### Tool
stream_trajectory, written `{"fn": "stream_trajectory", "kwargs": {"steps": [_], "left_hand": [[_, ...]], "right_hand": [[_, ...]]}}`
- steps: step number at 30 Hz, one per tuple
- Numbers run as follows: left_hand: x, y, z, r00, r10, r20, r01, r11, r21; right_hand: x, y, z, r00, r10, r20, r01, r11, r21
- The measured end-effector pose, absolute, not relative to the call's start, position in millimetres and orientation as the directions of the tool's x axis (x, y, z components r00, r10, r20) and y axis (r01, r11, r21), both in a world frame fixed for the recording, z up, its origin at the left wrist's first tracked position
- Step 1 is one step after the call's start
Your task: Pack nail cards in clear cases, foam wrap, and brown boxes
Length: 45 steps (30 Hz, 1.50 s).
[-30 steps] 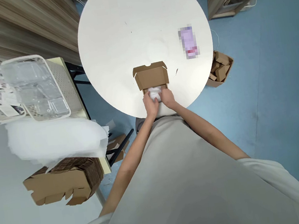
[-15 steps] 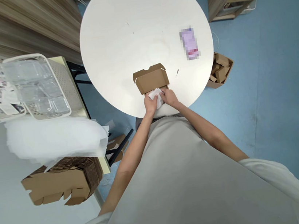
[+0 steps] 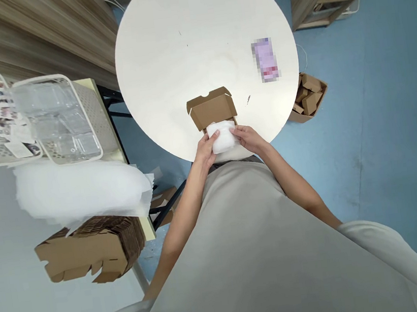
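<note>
A small bundle wrapped in white foam sheet (image 3: 223, 137) is held between my two hands near the front edge of the round table. My left hand (image 3: 206, 147) grips its left side, thumb on top. On the right side, my right hand (image 3: 249, 137) pinches the bundle's edge between thumb and fingers. Just behind it stands a brown cardboard box (image 3: 212, 109) with its lid raised; the bundle hides most of the box's lower part. What the foam wraps cannot be seen.
The white round table (image 3: 166, 69) bears a blurred purple item (image 3: 266, 60). At left are baskets with cards and clear packs (image 3: 53, 120), stacked white foam sheets (image 3: 78, 188) and flat cardboard boxes (image 3: 86, 254). A carton of folded boxes (image 3: 310, 96) sits on the floor at right.
The white foam was crumpled between my hands over the box; now it is a flatter, neater bundle. My hands have moved apart to its two sides.
</note>
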<state>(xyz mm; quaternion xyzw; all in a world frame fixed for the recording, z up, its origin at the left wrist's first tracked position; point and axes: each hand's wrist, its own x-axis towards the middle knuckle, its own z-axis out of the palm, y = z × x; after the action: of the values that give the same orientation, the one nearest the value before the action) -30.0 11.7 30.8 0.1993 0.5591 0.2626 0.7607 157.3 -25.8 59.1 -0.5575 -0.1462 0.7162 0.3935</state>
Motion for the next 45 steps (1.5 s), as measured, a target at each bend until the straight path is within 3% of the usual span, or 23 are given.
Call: {"fn": "stream_trajectory", "kwargs": {"steps": [5,7,10,15,20,29,32,36,39,45], "left_hand": [[-25.6,9.4,28.9,0.075,0.709,-0.701,-0.025,0.704,0.710],[-25.5,8.8,34.5,0.005,0.814,-0.581,0.131,0.576,0.807],[-26.9,8.5,48.6,0.086,0.903,-0.421,0.259,0.388,0.885],[-30.9,5.2,62.1,0.268,0.818,-0.509,0.125,0.494,0.860],[-36.8,-7.4,47.5,0.260,0.778,-0.571,0.051,0.580,0.813],[-31.1,-4.0,1.8,0.162,0.740,-0.653,0.039,0.657,0.753],[-28.5,8.1,-14.2,0.086,0.756,-0.649,0.122,0.639,0.760],[-26.4,19.0,-28.4,-0.047,0.793,-0.607,0.363,0.580,0.729],[-24.7,20.8,-33.3,-0.036,0.821,-0.570,0.485,0.513,0.708],[-24.1,22.9,-37.9,0.023,0.850,-0.527,0.488,0.451,0.748]], "right_hand": [[152.9,-26.2,66.3,-0.030,0.746,-0.665,-0.467,-0.599,-0.651],[149.5,-28.0,67.0,0.002,0.752,-0.659,-0.469,-0.581,-0.665],[144.9,-29.4,67.0,0.022,0.772,-0.635,-0.435,-0.564,-0.702],[142.0,-25.9,67.5,0.102,0.845,-0.525,-0.167,-0.505,-0.846],[138.9,-26.6,58.5,0.075,0.898,-0.434,0.095,-0.439,-0.893],[157.1,-22.3,26.9,0.163,0.772,-0.615,0.287,-0.634,-0.719],[158.3,-10.0,15.7,0.180,0.783,-0.595,0.372,-0.614,-0.696],[150.8,5.9,0.9,0.161,0.788,-0.594,0.556,-0.570,-0.605],[144.2,9.2,-4.3,0.131,0.779,-0.613,0.675,-0.523,-0.520],[134.3,7.0,3.7,0.052,0.780,-0.624,0.775,-0.425,-0.468]]}}
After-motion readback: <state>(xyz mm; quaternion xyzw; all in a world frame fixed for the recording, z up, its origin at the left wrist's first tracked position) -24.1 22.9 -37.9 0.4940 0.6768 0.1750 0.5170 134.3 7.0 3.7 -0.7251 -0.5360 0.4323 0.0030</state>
